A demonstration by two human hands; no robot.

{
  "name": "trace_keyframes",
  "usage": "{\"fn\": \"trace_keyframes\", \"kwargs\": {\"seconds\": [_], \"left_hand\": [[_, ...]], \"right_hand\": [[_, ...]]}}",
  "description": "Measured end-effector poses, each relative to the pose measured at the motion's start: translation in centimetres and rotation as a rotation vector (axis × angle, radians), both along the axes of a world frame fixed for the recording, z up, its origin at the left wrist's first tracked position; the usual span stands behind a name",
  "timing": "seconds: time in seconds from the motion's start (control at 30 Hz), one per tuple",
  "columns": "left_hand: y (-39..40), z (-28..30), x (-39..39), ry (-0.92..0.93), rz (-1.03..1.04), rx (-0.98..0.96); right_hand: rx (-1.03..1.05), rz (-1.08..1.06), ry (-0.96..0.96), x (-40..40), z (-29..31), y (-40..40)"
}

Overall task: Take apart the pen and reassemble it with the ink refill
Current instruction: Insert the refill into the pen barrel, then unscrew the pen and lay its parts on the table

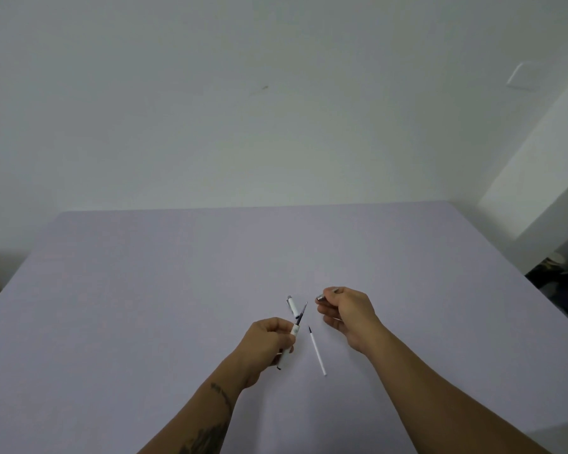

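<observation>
Left hand [269,339] has its grip closed on the white pen barrel [288,347], dark refill [301,314] jutting past it. Right hand [345,311] pinches the metal tip [320,298]. A spare refill [317,350] lies on the bench [145,290] between them. Best to draw the dark refill straight out.

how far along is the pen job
Taken apart already: the cap lies on the table, with a white refill beside it. In hand: the left hand holds the barrel with a dark refill protruding; the right hand holds the metal tip. Left: screwing on the tip, capping.
</observation>
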State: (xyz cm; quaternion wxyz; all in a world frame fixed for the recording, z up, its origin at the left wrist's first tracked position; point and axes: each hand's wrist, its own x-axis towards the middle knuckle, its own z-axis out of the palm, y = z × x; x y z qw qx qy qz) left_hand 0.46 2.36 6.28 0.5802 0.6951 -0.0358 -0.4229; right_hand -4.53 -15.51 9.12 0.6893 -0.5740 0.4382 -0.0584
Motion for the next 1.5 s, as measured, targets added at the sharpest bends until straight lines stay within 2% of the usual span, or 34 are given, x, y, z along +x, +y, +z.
{"fn": "trace_keyframes", "kwargs": {"seconds": [0.33, 0.53, 0.63, 0.73, 0.93, 1.2, 1.37, 1.5], "left_hand": [[0.0, -0.5, 1.0, 0.051, 0.109, -0.021], [0.5, -0.9, 1.2, 0.025, 0.197, 0.002], [0.8, -1.5, 1.1, -0.008, 0.268, 0.043], [1.4, -2.1, 0.9, -0.086, 0.291, 0.11], [3.8, -3.4, 0.6, -0.153, 0.308, 0.254], [5.5, -4.4, 0.1, -0.129, 0.279, 0.289], [5.6, -3.9, 0.3, -0.15, 0.25, 0.266], [5.0, -3.1, 0.5, -0.149, 0.251, 0.222]], "right_hand": [[-0.131, 0.139, 0.121, 0.3, -1.4, -0.6], [-0.559, 0.531, 0.293, 0.1, -3.8, 0.0], [-0.673, 0.671, 0.379, 0.7, -5.3, 1.3], [-0.765, 0.731, 0.372, 1.6, -6.8, 2.6], [-0.889, 0.672, 0.331, 3.6, -9.3, 5.0], [-0.932, 0.65, 0.311, 3.8, -10.5, 5.3], [-0.872, 0.58, 0.299, 3.4, -9.4, 4.9], [-0.719, 0.468, 0.311, 2.0, -8.1, 4.5]]}}
